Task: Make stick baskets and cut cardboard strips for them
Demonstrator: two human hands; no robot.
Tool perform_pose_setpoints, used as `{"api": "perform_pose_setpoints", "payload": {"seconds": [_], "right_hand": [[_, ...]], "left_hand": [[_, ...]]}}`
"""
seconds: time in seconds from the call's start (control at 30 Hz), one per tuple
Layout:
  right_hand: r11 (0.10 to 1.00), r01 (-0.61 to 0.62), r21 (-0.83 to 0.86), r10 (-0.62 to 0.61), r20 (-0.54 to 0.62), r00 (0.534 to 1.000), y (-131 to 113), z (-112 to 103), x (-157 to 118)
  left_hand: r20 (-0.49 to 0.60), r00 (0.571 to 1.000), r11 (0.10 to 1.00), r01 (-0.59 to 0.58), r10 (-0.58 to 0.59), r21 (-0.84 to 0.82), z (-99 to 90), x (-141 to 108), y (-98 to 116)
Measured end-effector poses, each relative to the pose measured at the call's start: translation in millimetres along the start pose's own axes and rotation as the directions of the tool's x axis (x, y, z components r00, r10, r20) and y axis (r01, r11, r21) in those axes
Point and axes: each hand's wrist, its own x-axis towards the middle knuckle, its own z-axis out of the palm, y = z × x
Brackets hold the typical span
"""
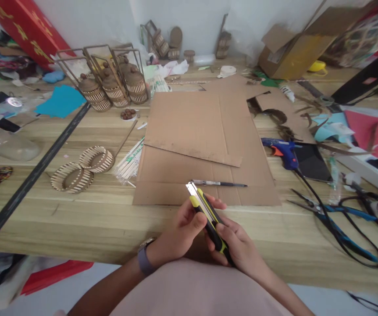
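A black and yellow utility knife (pixel 210 219) is held between both my hands, its blade out and pointing up and to the left. My left hand (pixel 184 228) is closed round the front of the handle, thumb on top. Lower down, my right hand (pixel 238 241) grips the rear part, with its thumb on the slider side. Just beyond the blade a pen (pixel 220 183) lies on a large sheet of cardboard (pixel 182 118). A narrower cardboard piece (pixel 195 153) with a slanting edge rests across that sheet.
Left of the cardboard are wrapped sticks (pixel 130 161), two striped rings (pixel 97 159) and several lidded striped baskets (pixel 110 90) with handles. To the right lie a blue glue gun (pixel 284 151), pliers (pixel 333 228) with blue handles and a looping black cable. A cardboard box (pixel 294 48) stands behind.
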Motion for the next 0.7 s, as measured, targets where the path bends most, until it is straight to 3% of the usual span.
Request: {"api": "perform_pose_setpoints", "payload": {"seconds": [0.27, 0.43, 0.7], "right_hand": [[1.000, 0.011, 0.017, -0.013, 0.162, 0.987, -12, -4, -12], [0.999, 0.037, -0.002, -0.036, 0.167, 0.985, -6, -6, -9], [0.997, -0.009, -0.082, 0.018, 0.110, 0.994, -5, -7, -5]], "left_hand": [[-0.042, 0.998, 0.999, -0.042, 0.040, -0.024, -5.7, 2, -3], [-0.070, 0.995, 0.990, -0.069, 0.078, 0.125, -3.5, 0, 5], [0.081, 0.997, 0.996, -0.008, 0.000, 0.088, -1.7, -3, -2]]}}
